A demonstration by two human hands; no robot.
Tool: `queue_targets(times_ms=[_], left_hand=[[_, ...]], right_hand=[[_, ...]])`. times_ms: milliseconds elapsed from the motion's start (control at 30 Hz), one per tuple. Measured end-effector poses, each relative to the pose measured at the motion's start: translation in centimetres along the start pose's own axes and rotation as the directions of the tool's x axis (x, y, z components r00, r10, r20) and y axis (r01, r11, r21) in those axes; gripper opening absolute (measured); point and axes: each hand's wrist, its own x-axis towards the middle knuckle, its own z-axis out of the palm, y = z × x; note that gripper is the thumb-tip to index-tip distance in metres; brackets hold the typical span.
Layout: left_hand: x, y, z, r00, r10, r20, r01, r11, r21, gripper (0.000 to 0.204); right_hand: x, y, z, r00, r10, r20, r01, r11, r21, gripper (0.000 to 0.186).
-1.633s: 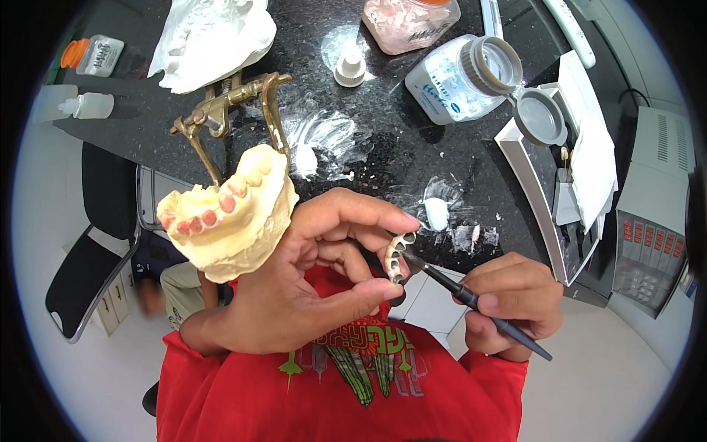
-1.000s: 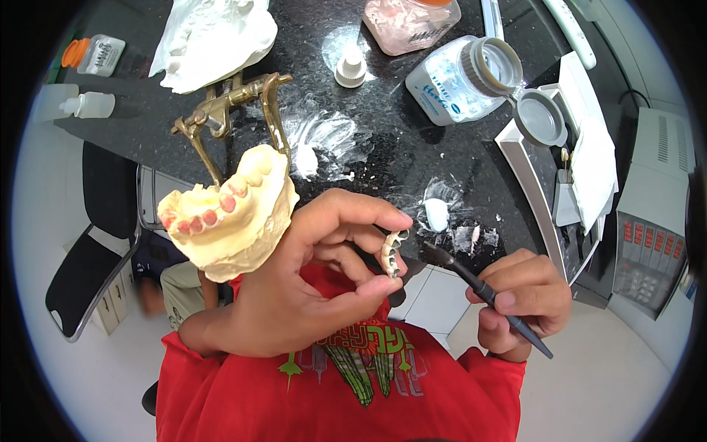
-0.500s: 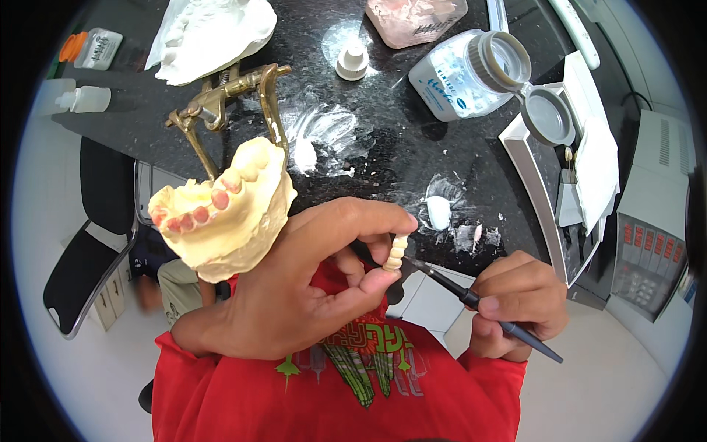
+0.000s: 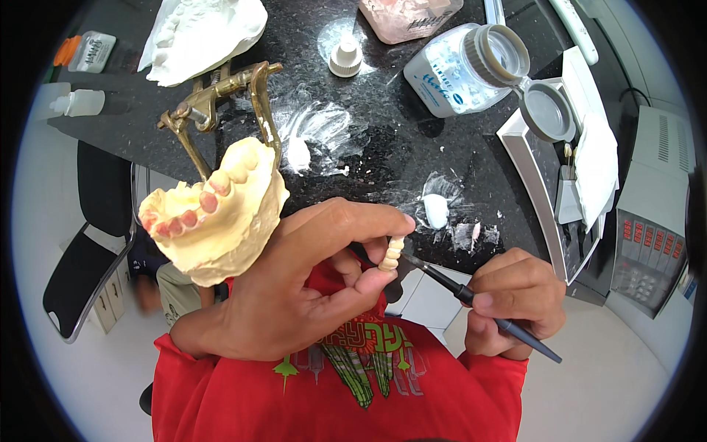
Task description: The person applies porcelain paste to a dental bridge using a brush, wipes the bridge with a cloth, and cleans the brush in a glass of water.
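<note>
My left hand pinches a small cream dental bridge between thumb and index finger, its tooth-coloured side facing up. My right hand grips a black-handled brush, its tip at or beside the bridge's right side; contact is unclear. Left of my left hand, a yellow plaster jaw model with reddish-marked teeth hangs on a brass articulator. A white paste blob lies on the black speckled counter beyond my hands.
An open powder jar, a pink jar, a white cap and white plaster piece stand toward the back. A white tray and grey machine are right; a chair and partly visible person are left.
My left hand has turned the bridge, so its tooth side shows instead of the hollow metal side. The brush pulled away, then returned beside it. The view has shifted slightly.
</note>
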Motion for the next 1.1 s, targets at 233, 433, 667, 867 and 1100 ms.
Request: queue_targets(times_ms=[233,433,667,867,1100], left_hand=[[0.07,0.04,0.13,1.0,-0.014,0.001,0.014,1.0,-0.025,0.042],[0.09,0.04,0.09,1.0,-0.015,0.009,0.015,1.0,-0.025,0.042],[0.04,0.03,-0.06,1.0,-0.012,0.013,0.012,0.999,-0.037,0.042],[0.2,0.07,-0.14,1.0,-0.009,0.025,0.009,1.0,-0.027,0.042],[0.24,0.01,-0.01,1.0,-0.004,0.02,0.004,0.999,-0.039,0.042]], right_hand=[[-0.05,0.04,0.26,0.999,-0.004,-0.037,0.004,1.0,-0.006,0.027],[-0.02,-0.06,0.26,0.999,0.004,-0.042,-0.005,1.0,-0.01,0.026],[0.01,-0.13,0.23,1.0,0.009,-0.024,-0.009,1.0,0.006,0.03],[-0.01,-0.08,0.2,0.999,0.021,-0.043,-0.021,1.0,0.016,0.03],[0.11,-0.13,-0.04,1.0,0.024,-0.012,-0.024,1.0,-0.018,0.029]])
